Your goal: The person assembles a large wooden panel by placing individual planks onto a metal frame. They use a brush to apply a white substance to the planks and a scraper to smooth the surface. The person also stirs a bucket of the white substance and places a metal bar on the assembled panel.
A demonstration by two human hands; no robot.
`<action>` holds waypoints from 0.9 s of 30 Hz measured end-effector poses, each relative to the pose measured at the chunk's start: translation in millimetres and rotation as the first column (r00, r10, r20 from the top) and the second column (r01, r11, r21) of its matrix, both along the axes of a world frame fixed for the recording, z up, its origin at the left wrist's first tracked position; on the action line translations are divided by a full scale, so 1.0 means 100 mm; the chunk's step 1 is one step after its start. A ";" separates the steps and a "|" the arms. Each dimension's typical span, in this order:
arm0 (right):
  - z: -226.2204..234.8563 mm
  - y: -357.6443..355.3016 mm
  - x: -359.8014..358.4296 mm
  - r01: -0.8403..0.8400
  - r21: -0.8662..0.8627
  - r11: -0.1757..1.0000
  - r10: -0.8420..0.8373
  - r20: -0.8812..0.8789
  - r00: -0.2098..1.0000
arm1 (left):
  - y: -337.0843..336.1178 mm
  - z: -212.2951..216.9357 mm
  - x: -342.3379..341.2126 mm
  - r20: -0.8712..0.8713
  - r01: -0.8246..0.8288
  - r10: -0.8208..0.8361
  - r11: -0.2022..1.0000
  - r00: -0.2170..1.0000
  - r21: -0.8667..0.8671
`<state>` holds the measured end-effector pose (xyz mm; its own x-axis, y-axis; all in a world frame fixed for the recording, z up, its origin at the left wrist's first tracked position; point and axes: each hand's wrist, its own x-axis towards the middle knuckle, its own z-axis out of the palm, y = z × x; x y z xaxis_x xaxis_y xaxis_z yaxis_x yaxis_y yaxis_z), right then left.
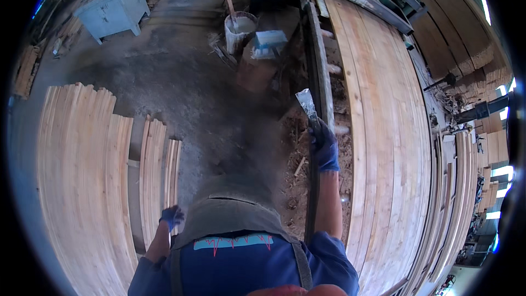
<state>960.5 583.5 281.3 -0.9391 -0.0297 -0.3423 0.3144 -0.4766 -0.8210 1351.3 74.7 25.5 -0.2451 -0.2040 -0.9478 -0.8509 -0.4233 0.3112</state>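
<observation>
My right grip (pixel 324 145), in a blue glove, is extended forward with the arm nearly straight, fingers closed. My left grip (pixel 172 216), also blue-gloved, hangs low at my side, elbow bent, fingers loosely curled.

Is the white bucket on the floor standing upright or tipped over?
Upright. The white bucket stands on the concrete floor with its round open top facing up, and a wooden stick leans out of it.

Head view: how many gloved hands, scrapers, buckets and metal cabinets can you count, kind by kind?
Gloved hands: 2, the left hand and the right hand
Scraper, held in the right hand: 1
White bucket: 1
Grey-blue metal cabinet: 1
Total: 5
</observation>
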 end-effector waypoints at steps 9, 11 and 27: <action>-0.77 -0.79 -2.85 -0.032 0.496 0.868 0.101 -0.113 0.989 | -0.54 0.67 -3.26 -0.417 -0.006 -0.037 0.995 0.908 -0.103; -1.01 -0.89 -3.57 -0.018 0.690 0.724 0.176 -0.160 0.971 | -0.68 0.48 -3.58 -0.393 -0.040 0.028 0.999 0.919 -0.021; -1.86 -1.11 -5.14 0.203 0.941 -0.271 0.661 0.028 0.750 | -0.59 0.49 -4.22 0.144 -0.150 0.152 0.988 0.978 -0.024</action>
